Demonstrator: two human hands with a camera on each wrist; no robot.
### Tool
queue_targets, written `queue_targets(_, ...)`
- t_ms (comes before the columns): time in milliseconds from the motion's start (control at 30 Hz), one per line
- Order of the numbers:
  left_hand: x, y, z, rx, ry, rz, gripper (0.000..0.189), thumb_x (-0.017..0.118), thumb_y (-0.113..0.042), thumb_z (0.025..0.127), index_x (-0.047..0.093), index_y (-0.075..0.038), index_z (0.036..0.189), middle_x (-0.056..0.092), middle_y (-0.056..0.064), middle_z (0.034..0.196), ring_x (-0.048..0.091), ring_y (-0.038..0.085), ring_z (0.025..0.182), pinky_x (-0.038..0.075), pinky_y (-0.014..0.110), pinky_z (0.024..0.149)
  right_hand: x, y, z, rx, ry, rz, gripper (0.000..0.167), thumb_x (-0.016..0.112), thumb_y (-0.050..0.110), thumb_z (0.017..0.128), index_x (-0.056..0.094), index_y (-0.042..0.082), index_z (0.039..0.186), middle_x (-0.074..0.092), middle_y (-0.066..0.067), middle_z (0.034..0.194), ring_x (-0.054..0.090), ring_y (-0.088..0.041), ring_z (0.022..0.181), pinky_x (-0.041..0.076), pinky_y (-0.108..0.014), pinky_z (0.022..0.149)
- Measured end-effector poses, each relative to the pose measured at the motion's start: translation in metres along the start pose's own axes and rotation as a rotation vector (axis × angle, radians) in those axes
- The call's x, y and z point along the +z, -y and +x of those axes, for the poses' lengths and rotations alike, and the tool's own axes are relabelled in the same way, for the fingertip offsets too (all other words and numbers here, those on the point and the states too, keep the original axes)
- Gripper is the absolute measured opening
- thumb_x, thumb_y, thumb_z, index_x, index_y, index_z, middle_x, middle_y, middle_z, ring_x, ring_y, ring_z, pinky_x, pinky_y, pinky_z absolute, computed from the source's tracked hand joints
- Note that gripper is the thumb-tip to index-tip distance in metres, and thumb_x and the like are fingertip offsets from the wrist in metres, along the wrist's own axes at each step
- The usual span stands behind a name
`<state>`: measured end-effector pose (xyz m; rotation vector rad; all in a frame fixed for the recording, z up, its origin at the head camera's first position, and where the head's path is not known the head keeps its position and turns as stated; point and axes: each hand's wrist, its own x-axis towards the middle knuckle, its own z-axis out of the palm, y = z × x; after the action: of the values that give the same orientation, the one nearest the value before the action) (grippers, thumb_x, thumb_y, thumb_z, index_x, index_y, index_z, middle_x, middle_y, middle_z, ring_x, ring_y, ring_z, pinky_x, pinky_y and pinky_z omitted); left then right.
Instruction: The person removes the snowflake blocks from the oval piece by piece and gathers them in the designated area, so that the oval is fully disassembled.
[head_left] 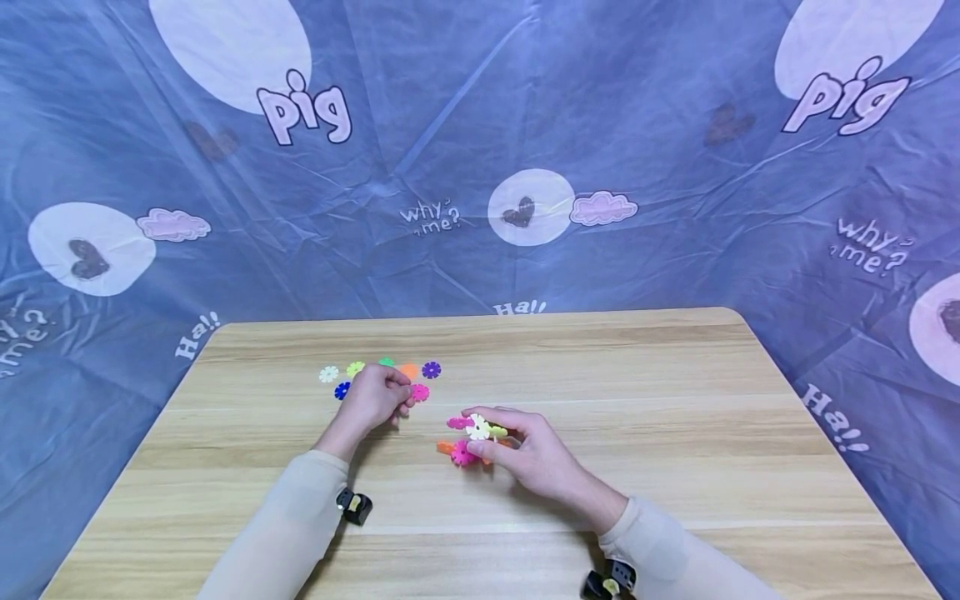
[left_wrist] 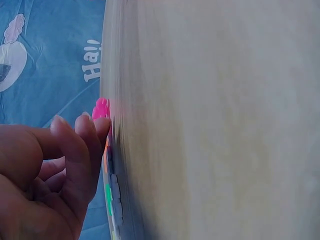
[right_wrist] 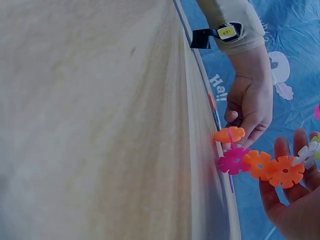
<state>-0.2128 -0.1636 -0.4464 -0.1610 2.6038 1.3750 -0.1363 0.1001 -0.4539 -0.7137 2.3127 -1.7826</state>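
Note:
Flat plastic snowflake discs with notched rims are the toys here. My left hand (head_left: 375, 396) is over a group of loose discs at the left, with thumb and fingertips pinching the rim of a pink disc (head_left: 420, 392). In the left wrist view this pink disc (left_wrist: 101, 106) tilts up beside the fingertips. My right hand (head_left: 532, 450) grips a joined piece of several discs in pink, orange, white and yellow. Its white disc (head_left: 477, 427) faces up between thumb and fingers. An orange disc (right_wrist: 286, 171) lies against the fingers in the right wrist view.
Around the left hand lie a white disc (head_left: 328, 374), a yellow disc (head_left: 355, 368), a dark blue disc (head_left: 342, 390), an orange disc (head_left: 408, 371) and a purple disc (head_left: 431, 370). The wooden table (head_left: 637, 358) meets a blue printed cloth (head_left: 450, 125) at its back edge.

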Motion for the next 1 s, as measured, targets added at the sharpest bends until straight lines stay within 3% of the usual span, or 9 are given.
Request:
queue_targets(233,-0.007,0.0,-0.008,0.027,-0.018,-0.04,0.011,0.064,-0.003,0.096,0.068,0.003,0.104,0.07,0.013,0.081,0.066,0.022,0.063,0.057,0.034,0.052,0.0,-0.001,-0.001,-0.005,0.004,0.004,0.046,0.076,0.031,0.09,0.066,0.02,0.133,0.066,0.007,0.131,0.058,-0.015,0.125,0.043,-0.038,0.108)
queue_targets(467,-0.009,0.001,-0.026,0.139,0.016,-0.084,0.018,0.063,-0.007,0.098,0.069,0.001,0.113,0.071,0.014,0.085,0.067,0.032,0.069,0.056,0.037,0.053,0.0,-0.001,-0.001,0.003,0.008,0.022,0.044,0.076,0.033,0.09,0.067,0.025,0.133,0.066,0.011,0.13,0.058,-0.01,0.123,0.045,-0.032,0.106)
queue_targets(633,-0.008,-0.005,-0.043,0.259,0.053,-0.126,0.019,0.062,-0.013,0.1,0.07,-0.001,0.113,0.07,0.019,0.091,0.065,0.041,0.074,0.054,0.037,0.053,0.0,-0.002,0.0,-0.022,0.015,0.031,0.042,0.076,0.029,0.091,0.066,0.027,0.132,0.066,0.009,0.129,0.063,-0.014,0.114,0.048,-0.03,0.101)
queue_targets(800,-0.007,-0.014,-0.06,0.414,0.076,-0.132,0.019,0.062,-0.018,0.101,0.071,-0.006,0.113,0.071,0.014,0.095,0.066,0.04,0.081,0.054,0.03,0.06,0.001,-0.001,0.0,-0.013,0.039,0.059,0.042,0.074,0.026,0.092,0.065,0.029,0.133,0.072,0.004,0.108,0.068,-0.028,0.08,0.055,-0.029,0.077)
queue_targets(900,-0.006,-0.017,-0.069,0.489,0.102,-0.125,0.019,0.064,-0.021,0.1,0.071,-0.011,0.115,0.071,0.006,0.099,0.067,0.035,0.083,0.055,0.03,0.066,0.001,0.0,0.0,-0.002,0.037,0.063,0.042,0.075,0.024,0.092,0.065,0.027,0.133,0.072,0.003,0.105,0.067,-0.03,0.077,0.055,-0.029,0.073)
queue_targets(1000,-0.003,-0.017,-0.075,0.564,0.137,-0.112,0.02,0.066,-0.022,0.098,0.071,-0.016,0.117,0.07,0.001,0.108,0.066,0.026,0.087,0.055,0.031,0.072,0.002,0.001,0.001,0.006,0.019,0.055,0.042,0.075,0.018,0.092,0.066,0.021,0.133,0.07,0.002,0.12,0.068,-0.026,0.089,0.056,-0.032,0.082)
